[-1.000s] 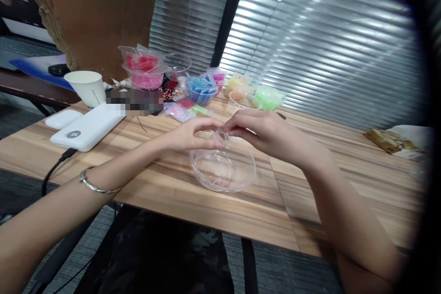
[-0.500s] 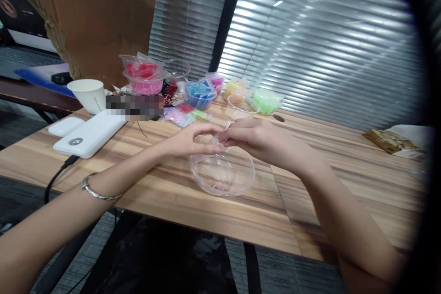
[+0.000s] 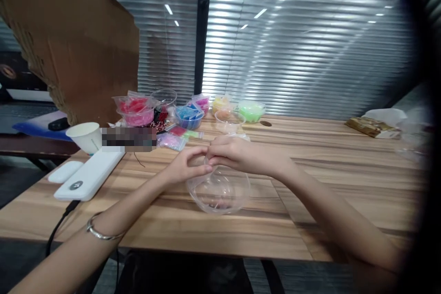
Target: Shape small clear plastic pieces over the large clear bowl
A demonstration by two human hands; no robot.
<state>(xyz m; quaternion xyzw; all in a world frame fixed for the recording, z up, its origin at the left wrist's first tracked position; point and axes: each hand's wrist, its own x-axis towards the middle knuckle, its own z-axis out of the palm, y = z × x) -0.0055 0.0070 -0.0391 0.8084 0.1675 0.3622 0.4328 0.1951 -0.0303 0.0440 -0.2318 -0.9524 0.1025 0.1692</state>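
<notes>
My left hand is curved above the far left rim of a clear plastic bowl, thumb and forefinger closing on a small clear plastic bag. Against those fingertips, my right hand is closed with bent fingers and pinches the same bag. Most of the bag is hidden by the fingers, and I cannot make out what is in it. The bowl stands upright on the wooden table, and the wood grain shows through it.
Farther back are bowls of red and pink packets, blue packets and green packets. Small bags lie beyond my left hand. At the left are a paper cup and a white power bank; a gold wrapper lies right.
The view has tilted up and levelled, so the table sits lower in the picture. My hands stay together over the bowl; my right fingers have come closer to the left fingertips.
</notes>
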